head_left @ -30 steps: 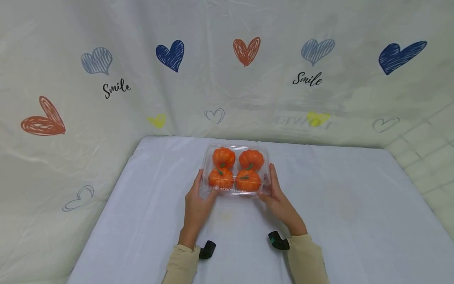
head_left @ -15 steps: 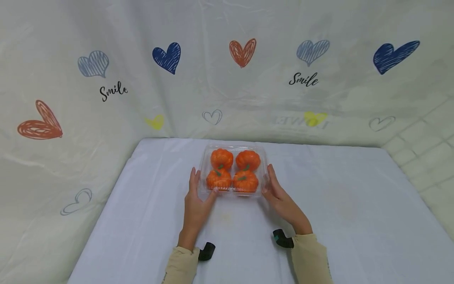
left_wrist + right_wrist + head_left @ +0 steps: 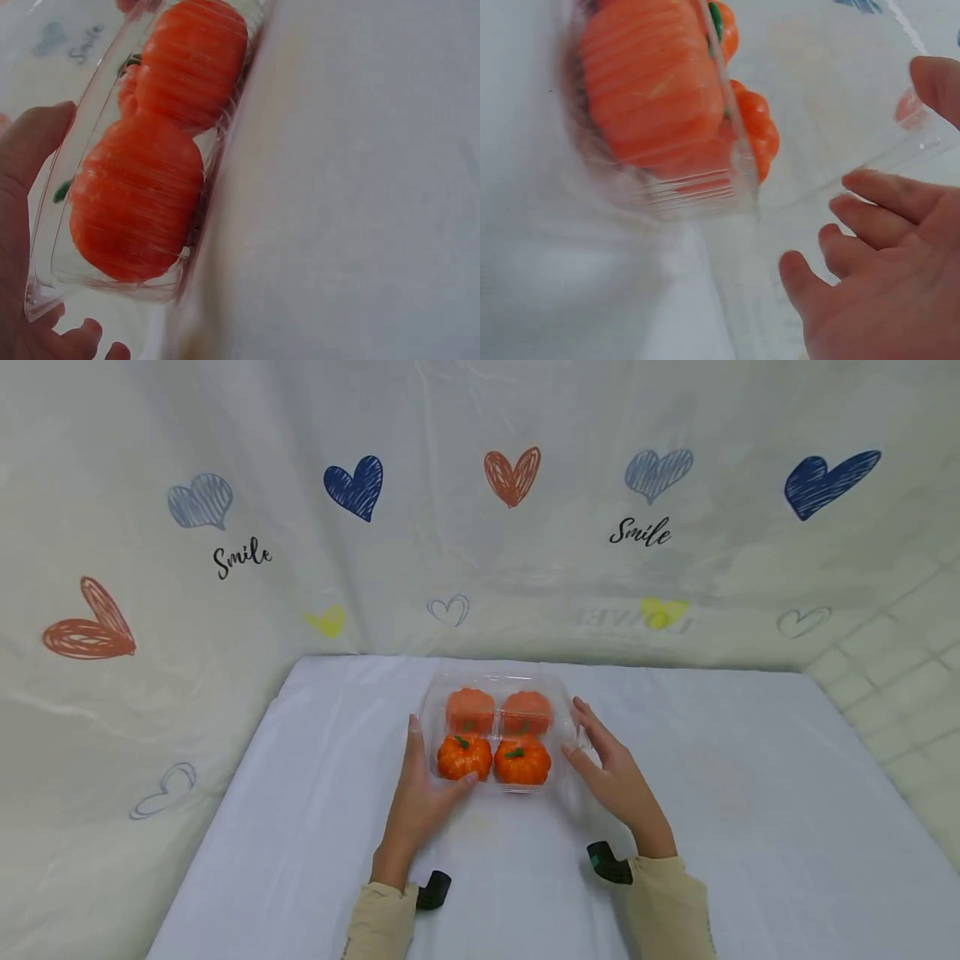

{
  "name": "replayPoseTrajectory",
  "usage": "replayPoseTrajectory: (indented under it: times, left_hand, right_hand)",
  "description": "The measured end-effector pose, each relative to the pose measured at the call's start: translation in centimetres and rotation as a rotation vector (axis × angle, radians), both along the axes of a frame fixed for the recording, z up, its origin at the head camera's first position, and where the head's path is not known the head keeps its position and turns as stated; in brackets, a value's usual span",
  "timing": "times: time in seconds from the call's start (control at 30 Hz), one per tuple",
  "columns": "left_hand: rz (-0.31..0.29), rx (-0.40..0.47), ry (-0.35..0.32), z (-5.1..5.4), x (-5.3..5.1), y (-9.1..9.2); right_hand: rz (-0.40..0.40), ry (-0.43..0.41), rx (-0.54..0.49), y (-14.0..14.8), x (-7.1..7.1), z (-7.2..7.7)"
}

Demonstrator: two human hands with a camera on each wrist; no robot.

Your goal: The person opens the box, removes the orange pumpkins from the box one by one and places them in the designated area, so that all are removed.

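Note:
A clear plastic clamshell box rests on the table, holding several small orange pumpkins with green stems. Its clear lid is raised at the front and tilts back over the rear pumpkins. My left hand grips the box's left front corner, thumb over the front rim. In the left wrist view, the thumb lies on the rim, with fingertips visible below the corner. My right hand is at the lid's right side. In the right wrist view, the lid's edge passes between the thumb and the fingers.
A white cloth covers the table. Behind it hangs a pale curtain printed with hearts and lettering. Black camera mounts stick out from the sleeves at both wrists.
The lid was shut over the pumpkins and is now lifted at the front. My right hand has moved slightly right with the lid's edge. The left hand stays at the corner.

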State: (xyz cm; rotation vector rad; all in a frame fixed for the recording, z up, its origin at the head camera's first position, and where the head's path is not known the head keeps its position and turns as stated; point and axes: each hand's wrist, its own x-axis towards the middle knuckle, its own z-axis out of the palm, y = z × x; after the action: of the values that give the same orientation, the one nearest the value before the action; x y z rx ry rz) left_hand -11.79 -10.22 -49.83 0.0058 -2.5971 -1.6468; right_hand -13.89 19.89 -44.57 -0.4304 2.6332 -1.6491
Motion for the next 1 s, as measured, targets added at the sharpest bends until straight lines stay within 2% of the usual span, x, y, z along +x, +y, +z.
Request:
replayPoseTrajectory:
  times: [0.17, 0.3, 0.5, 0.73, 1.0]
  left_hand:
    - [-0.072, -0.049, -0.004, 0.0, 0.1, -0.5]
    - [-0.109, -0.057, 0.007, -0.2, 0.1, -0.7]
    - [-0.113, -0.084, -0.001, 0.0, 0.1, -0.7]
    - [-0.123, -0.079, -0.018, 0.1, 0.3, -0.6]
    - [-0.112, -0.054, -0.034, 0.1, 1.0, -0.7]
  right_hand:
    - [-0.069, -0.003, -0.002, 0.0, -0.7, 1.8]
    - [-0.052, -0.015, -0.04, 0.1, -2.1, 3.4]
    - [0.002, -0.029, -0.073, 0.2, -5.2, 4.8]
    - [0.039, -0.122, -0.123, 0.3, -8.6, 5.2]
    - [0.077, -0.308, -0.249, 0.4, -11.0, 4.8]
